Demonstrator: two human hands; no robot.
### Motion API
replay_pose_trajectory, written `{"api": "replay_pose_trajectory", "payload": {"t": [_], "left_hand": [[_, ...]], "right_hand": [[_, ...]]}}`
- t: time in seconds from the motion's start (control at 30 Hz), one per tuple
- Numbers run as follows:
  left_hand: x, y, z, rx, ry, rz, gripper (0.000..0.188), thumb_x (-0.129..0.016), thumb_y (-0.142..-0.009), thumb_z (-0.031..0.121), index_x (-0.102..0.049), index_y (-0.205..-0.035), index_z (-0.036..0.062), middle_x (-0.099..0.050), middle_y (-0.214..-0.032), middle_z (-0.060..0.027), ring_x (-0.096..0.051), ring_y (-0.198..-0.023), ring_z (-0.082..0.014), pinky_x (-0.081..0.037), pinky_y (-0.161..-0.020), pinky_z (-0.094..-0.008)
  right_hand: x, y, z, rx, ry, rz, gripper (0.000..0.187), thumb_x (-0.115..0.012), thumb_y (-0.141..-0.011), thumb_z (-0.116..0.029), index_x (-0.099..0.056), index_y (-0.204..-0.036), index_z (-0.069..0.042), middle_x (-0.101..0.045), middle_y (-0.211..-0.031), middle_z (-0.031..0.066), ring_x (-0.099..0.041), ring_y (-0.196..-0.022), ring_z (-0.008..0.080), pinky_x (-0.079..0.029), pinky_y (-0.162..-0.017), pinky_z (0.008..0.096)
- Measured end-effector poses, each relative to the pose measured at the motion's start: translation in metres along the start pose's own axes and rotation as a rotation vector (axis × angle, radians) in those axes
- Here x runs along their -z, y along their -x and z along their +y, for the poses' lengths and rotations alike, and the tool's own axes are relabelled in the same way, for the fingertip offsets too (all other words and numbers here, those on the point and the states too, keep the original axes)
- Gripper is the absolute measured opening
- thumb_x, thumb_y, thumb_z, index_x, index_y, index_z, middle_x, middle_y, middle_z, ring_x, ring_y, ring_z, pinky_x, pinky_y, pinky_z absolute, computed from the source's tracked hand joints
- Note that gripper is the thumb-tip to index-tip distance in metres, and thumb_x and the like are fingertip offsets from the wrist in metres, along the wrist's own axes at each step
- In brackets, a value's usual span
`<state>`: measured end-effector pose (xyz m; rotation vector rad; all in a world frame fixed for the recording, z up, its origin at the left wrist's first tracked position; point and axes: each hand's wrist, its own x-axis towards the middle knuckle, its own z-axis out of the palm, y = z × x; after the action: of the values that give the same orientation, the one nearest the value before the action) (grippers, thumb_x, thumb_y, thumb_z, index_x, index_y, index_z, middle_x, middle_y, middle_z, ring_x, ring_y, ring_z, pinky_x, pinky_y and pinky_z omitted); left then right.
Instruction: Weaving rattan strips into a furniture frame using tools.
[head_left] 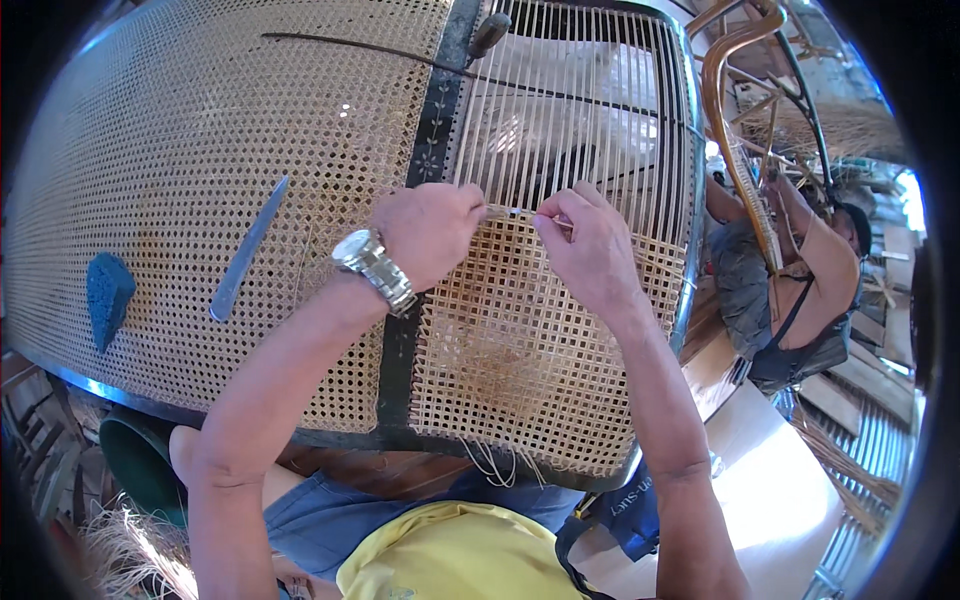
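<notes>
A caned panel lies before me in a dark frame. Its near part is woven cane (515, 345); beyond that, bare lengthwise cane strands (545, 110) run to the far edge. My left hand (430, 235), a metal watch on its wrist, is closed in a pinch at the edge of the weave. Opposite it, my right hand (592, 245) pinches with thumb and forefinger. A thin pale cane strand (512, 212) spans the short gap between my fingertips, across the lengthwise strands. The exact grip of the left fingertips is partly hidden.
Finished caning (190, 130) on the left carries a blue sponge (108, 295) and a flat pointed blade (250, 250). A dark thin rod (350, 43) crosses the far side, near a dark handle (489, 36). On the right, another person (800, 270) sits beside a curved wooden frame (716, 80).
</notes>
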<state>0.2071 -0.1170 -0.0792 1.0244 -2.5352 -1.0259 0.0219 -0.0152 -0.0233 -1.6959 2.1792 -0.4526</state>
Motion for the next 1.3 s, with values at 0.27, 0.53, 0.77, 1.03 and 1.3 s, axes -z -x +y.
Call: {"api": "replay_pose_trajectory", "payload": {"t": [0.27, 0.53, 0.77, 1.03, 1.3], "left_hand": [[-0.004, -0.011, 0.022, 0.042, -0.206, -0.041, 0.019, -0.058, -0.096, 0.023, -0.07, -0.09, 0.0087, -0.072, -0.081, -0.0146, -0.072, -0.079, -0.0343, -0.057, -0.067, -0.0458], [-0.004, -0.01, 0.024, 0.003, -0.203, -0.026, 0.017, -0.06, -0.094, 0.021, -0.07, -0.089, 0.0085, -0.072, -0.078, -0.0155, -0.072, -0.074, -0.0353, -0.057, -0.065, -0.0466], [-0.007, -0.01, 0.0, 0.156, 0.179, -0.038, 0.027, -0.069, -0.088, 0.036, -0.076, -0.095, 0.011, -0.074, -0.082, -0.0139, -0.072, -0.074, -0.0321, -0.056, -0.067, -0.0442], [-0.004, -0.008, -0.004, 0.218, 0.258, -0.091, 0.027, -0.07, -0.087, 0.035, -0.077, -0.093, 0.0093, -0.074, -0.079, -0.0148, -0.073, -0.074, -0.032, -0.057, -0.068, -0.0432], [-0.007, -0.003, -0.004, 0.213, 0.165, 0.044, 0.026, -0.072, -0.086, 0.036, -0.077, -0.091, 0.011, -0.072, -0.073, -0.0117, -0.07, -0.066, -0.0302, -0.054, -0.06, -0.0416]], "right_hand": [[-0.004, -0.001, -0.006, -0.003, 0.098, 0.012, 0.011, -0.067, -0.088, -0.012, -0.066, -0.088, -0.002, -0.061, -0.089, 0.0133, -0.064, -0.083, 0.0336, -0.051, -0.075, 0.0443], [-0.008, -0.002, -0.002, -0.018, 0.081, 0.013, 0.01, -0.066, -0.088, -0.012, -0.065, -0.087, -0.002, -0.062, -0.089, 0.0129, -0.064, -0.085, 0.0334, -0.051, -0.076, 0.0447], [-0.009, -0.002, 0.0, -0.011, 0.058, 0.033, 0.01, -0.066, -0.087, -0.012, -0.065, -0.086, -0.002, -0.063, -0.088, 0.0128, -0.064, -0.086, 0.033, -0.052, -0.075, 0.0447], [-0.009, -0.004, -0.003, -0.045, 0.096, 0.019, 0.012, -0.066, -0.088, -0.015, -0.067, -0.087, -0.003, -0.064, -0.089, 0.0127, -0.065, -0.086, 0.033, -0.052, -0.076, 0.045], [-0.01, -0.01, -0.013, -0.106, 0.186, -0.05, 0.015, -0.065, -0.088, -0.018, -0.072, -0.086, -0.004, -0.068, -0.09, 0.0141, -0.067, -0.088, 0.0322, -0.053, -0.079, 0.0448]]}}
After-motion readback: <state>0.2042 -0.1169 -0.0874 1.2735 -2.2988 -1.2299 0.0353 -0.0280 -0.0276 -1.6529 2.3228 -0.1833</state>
